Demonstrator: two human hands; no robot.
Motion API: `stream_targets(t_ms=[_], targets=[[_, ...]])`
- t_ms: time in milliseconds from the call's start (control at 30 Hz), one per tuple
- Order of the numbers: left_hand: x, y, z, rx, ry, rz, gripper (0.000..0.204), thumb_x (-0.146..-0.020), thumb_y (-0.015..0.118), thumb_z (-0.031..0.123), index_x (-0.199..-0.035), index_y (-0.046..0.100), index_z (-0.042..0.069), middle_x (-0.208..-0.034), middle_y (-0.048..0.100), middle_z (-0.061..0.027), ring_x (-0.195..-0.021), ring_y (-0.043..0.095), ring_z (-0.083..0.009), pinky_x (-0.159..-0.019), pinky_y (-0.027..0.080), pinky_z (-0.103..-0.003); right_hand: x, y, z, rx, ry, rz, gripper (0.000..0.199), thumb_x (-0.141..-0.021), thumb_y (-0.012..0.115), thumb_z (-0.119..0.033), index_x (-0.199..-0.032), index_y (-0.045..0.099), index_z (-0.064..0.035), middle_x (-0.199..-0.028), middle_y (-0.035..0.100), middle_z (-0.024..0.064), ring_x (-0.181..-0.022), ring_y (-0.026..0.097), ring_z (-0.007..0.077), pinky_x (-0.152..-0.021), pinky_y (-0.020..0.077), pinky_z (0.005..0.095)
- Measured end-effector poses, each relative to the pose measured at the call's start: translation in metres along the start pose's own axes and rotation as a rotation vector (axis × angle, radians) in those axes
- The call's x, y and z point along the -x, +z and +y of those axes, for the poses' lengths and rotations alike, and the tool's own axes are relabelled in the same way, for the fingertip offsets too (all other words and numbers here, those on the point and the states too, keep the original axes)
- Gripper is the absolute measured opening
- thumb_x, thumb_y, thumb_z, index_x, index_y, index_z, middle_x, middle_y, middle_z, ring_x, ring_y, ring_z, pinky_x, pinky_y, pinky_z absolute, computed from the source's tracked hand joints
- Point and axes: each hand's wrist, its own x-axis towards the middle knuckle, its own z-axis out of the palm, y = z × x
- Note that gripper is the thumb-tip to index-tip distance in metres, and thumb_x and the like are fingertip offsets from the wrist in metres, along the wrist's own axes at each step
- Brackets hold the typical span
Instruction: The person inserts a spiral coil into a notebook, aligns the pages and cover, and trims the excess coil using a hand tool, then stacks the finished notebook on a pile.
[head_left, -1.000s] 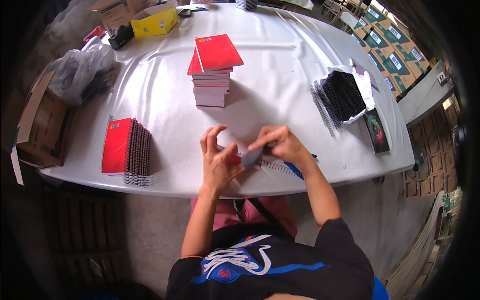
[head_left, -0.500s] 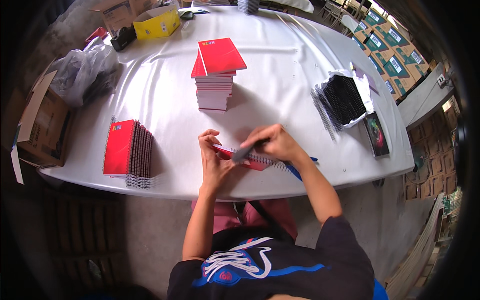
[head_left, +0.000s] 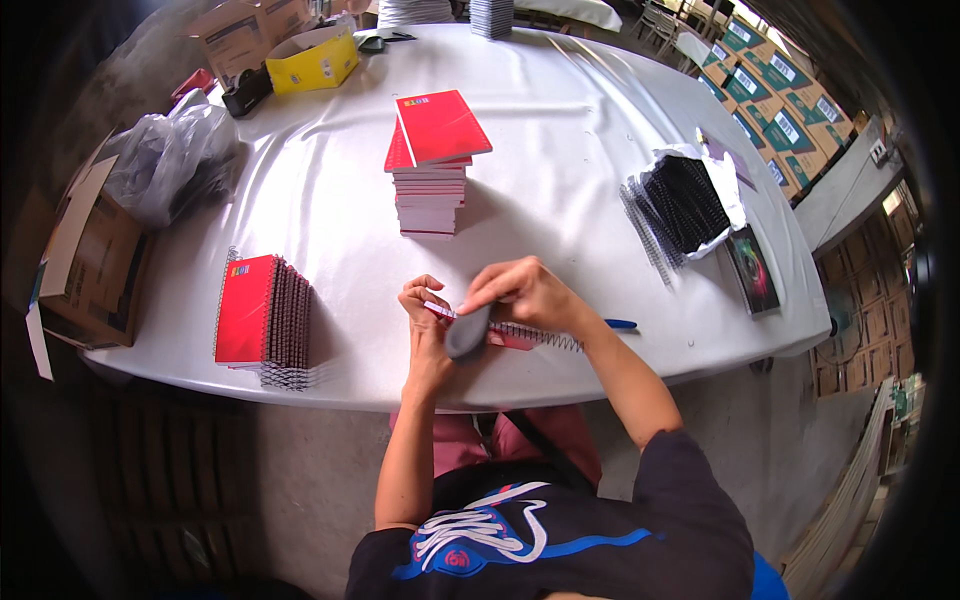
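Observation:
Near the front edge of the table, my left hand [head_left: 428, 335] grips a red notebook [head_left: 512, 340] by its left end. A dark wire coil [head_left: 550, 338] runs along the notebook's upper edge, with its free end sticking out to the right. My right hand [head_left: 528, 295] is closed on a dark grey, flat, rounded tool [head_left: 468, 335], held over the coiled edge. The tool covers part of the notebook and of my left fingers; its exact kind I cannot make out. Just right of my right wrist lies a blue pen [head_left: 621, 324].
Coil-bound red notebooks [head_left: 245, 310] are stacked at the left. A taller pile of red-covered books [head_left: 430, 195] stands mid-table. Loose black coils [head_left: 685, 195] lie on white wrapping at right, beside a dark notebook [head_left: 752, 270]. A cardboard box [head_left: 95, 260] stands far left.
The grey tool has turned, so its broad rounded face now shows. My right hand has shifted slightly left, closer to my left hand. The whole view has moved a little.

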Motion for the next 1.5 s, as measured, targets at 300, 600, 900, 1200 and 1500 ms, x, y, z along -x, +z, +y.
stream_targets(t_ms=[300, 600, 900, 1200, 1500], targets=[[0.002, 0.0, 0.0, -0.153, 0.092, -0.01, 0.094, -0.046, 0.092, 0.04, -0.104, 0.026, 0.005, -0.106, 0.033, -0.0104, -0.097, 0.042, -0.0226, -0.089, 0.039, -0.033, -0.012, 0.003, 0.002, 0.195, 0.09, -0.014, 0.034, -0.067, 0.057, 0.011, -0.092, 0.072, -0.0045, -0.089, 0.069, 0.0109, -0.082, 0.064, 0.0168, -0.074, 0.0494, 0.0281], [0.004, -0.004, 0.025, 0.603, -0.218, 0.091, 0.031, -0.082, 0.069, 0.004, -0.1, 0.044, 0.005, -0.093, 0.049, -0.0019, -0.085, 0.05, -0.0103, -0.081, 0.041, -0.023, 0.085, -0.055, 0.011, 0.799, 0.328, 0.568, 0.058, -0.081, 0.065, -0.026, -0.135, 0.046, -0.0115, -0.133, 0.047, 0.0188, -0.118, 0.048, 0.0359, -0.099, 0.0403, 0.0382], [0.011, 0.011, 0.059, 0.286, 0.048, 0.406, 0.078, -0.068, 0.078, -0.007, -0.136, 0.039, 0.003, -0.078, 0.063, -0.0036, -0.079, 0.062, -0.0119, -0.079, 0.049, -0.028, 0.154, 0.033, 0.013, 1.128, 0.291, 0.613, 0.051, -0.086, 0.061, -0.039, -0.133, 0.049, -0.0214, -0.113, 0.053, 0.0087, -0.106, 0.048, 0.0288, -0.091, 0.0341, 0.0466], [0.014, 0.005, 0.076, 0.012, 0.24, 0.431, 0.082, -0.067, 0.077, -0.009, -0.138, 0.036, 0.0, -0.082, 0.066, -0.0058, -0.08, 0.064, -0.0147, -0.078, 0.052, -0.028, 0.077, 0.071, -0.058, 0.777, -0.066, 0.654, 0.035, -0.082, 0.066, -0.039, -0.11, 0.061, -0.0183, -0.099, 0.059, 0.003, -0.092, 0.055, 0.0222, -0.077, 0.0364, 0.0361], [0.015, 0.008, 0.069, 0.126, 0.252, 0.471, 0.076, -0.066, 0.077, -0.009, -0.134, 0.044, 0.0, -0.086, 0.068, -0.0049, -0.086, 0.062, -0.0137, -0.071, 0.053, -0.024, 0.074, 0.074, -0.05, 0.701, -0.055, 0.54, 0.031, -0.085, 0.064, -0.037, -0.107, 0.061, -0.0156, -0.096, 0.06, 0.0046, -0.088, 0.056, 0.0224, -0.074, 0.0397, 0.0366]])
